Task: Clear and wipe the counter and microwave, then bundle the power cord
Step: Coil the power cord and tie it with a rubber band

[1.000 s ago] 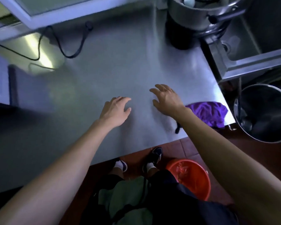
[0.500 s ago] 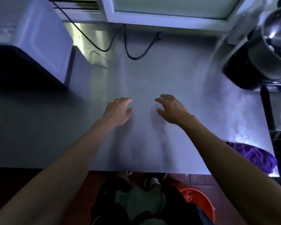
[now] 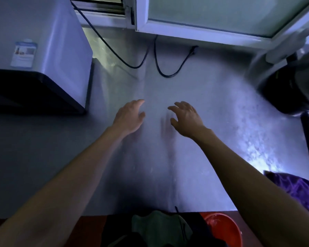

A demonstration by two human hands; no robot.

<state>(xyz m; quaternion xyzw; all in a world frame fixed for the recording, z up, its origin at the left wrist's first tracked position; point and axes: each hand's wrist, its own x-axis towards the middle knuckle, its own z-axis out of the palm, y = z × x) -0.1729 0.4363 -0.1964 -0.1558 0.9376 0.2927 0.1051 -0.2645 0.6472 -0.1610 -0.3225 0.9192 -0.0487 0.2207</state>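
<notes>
At the far left a microwave (image 3: 43,56) is seen standing on the steel counter (image 3: 212,139), pale casing above, dark front face below, a small label on its top. It is judged heavy and rigid, best wiped in place and not lifted. From behind the microwave a black power cord (image 3: 121,58) is traced along the back wall, dipping in one loop onto the counter, rising to the window frame (image 3: 194,32), then dipping in a second loop that ends at a plug (image 3: 194,49) lying near the wall. The cord is judged light, limp and springy; the plug end offers the firmest hold, with the slack to be gathered loop by loop toward the microwave. The left hand (image 3: 130,116) is held over the bare middle of the counter, empty, fingers loosely together and slightly curled. Just beside it the right hand (image 3: 187,118) is noted, likewise empty, fingers spread and bent. Both are well short of the cord; contact with the steel cannot be told. At the right edge a dark pot base (image 3: 291,90) is partly in view. At the near right corner a purple cloth (image 3: 296,188) is seen crumpled, soft and easily bunched. Below the counter edge an orange bucket (image 3: 223,227) is visible.
</notes>
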